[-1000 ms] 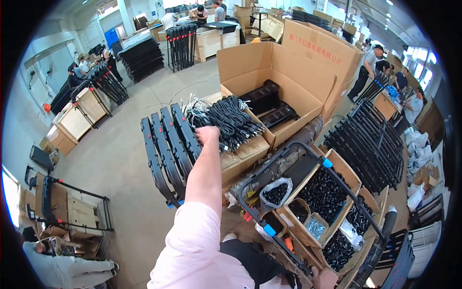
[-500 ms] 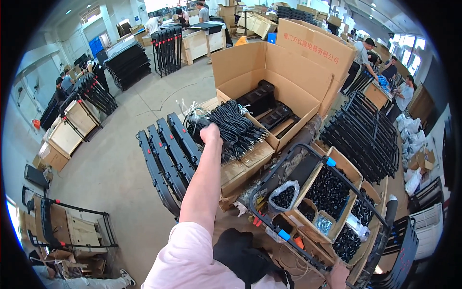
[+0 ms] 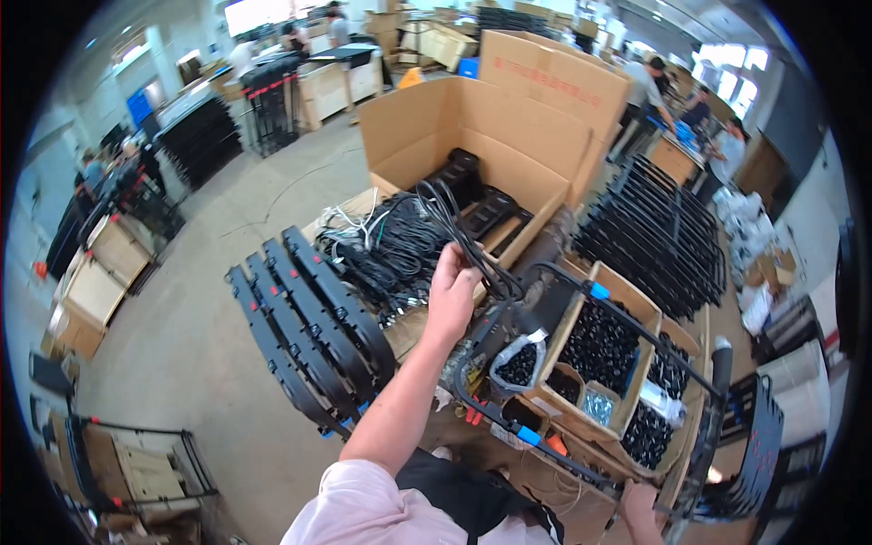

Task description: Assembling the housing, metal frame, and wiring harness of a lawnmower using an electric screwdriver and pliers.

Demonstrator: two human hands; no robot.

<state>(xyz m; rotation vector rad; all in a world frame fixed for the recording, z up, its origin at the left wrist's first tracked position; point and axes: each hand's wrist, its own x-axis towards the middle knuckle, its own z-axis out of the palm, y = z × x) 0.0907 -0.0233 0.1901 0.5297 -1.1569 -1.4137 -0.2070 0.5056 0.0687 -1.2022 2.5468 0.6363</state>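
In my left hand point(image 3: 451, 289) is a looped bundle of black cable point(image 3: 465, 238), its coil rising above my closed fingers and drooping to the right. Just left of it lies a pile of black cables point(image 3: 386, 250) with white ends, on top of a cardboard surface. Low on the right, my right hand point(image 3: 639, 501) is closed around the black tubular frame point(image 3: 572, 460), which has blue wraps; its fingers show only in part. Beneath this frame, a divided wooden box point(image 3: 536, 400) holds many small black parts and a bag of silvery screws.
An open carton point(image 3: 404, 123) with black molded parts stands behind the cables. Several black curved frame pieces point(image 3: 304, 318) stand upright at left. Stacked black frames point(image 3: 654, 236) lie to the right. People work at a bench point(image 3: 677, 161) farther back.
My left hand has drawn a cable bundle out of the pile, up and to the right. My view has shifted, moving the surroundings leftward. My right hand stays at the frame.
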